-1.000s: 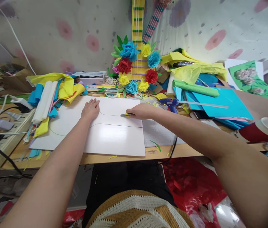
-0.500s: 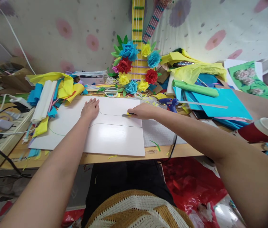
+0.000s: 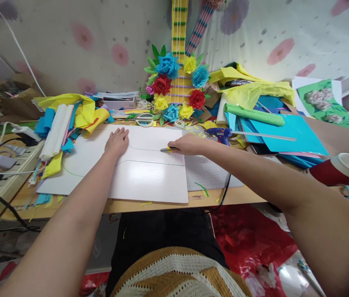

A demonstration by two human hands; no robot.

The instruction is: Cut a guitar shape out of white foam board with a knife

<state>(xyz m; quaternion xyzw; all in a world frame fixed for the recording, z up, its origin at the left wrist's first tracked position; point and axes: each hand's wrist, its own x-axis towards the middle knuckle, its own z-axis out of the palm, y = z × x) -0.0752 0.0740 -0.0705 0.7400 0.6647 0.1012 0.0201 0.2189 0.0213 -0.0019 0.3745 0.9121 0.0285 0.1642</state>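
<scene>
A white board with a drawn guitar-like outline lies on the desk, its right part over a grey cutting mat. My left hand rests flat on the board near the outline's curve, fingers stretched out and holding nothing. My right hand is closed round a utility knife. The blade points left and meets the upper drawn line near the board's right end. Most of the knife's handle is hidden in my fingers.
A glue gun lies just beyond my right forearm. Scissors sit behind the board, before a yellow paper guitar with flowers. Crepe paper rolls and a power strip are on the left; a red cup is right.
My right hand and the knife have shifted very slightly right along the upper line. My left hand stays in place on the board.
</scene>
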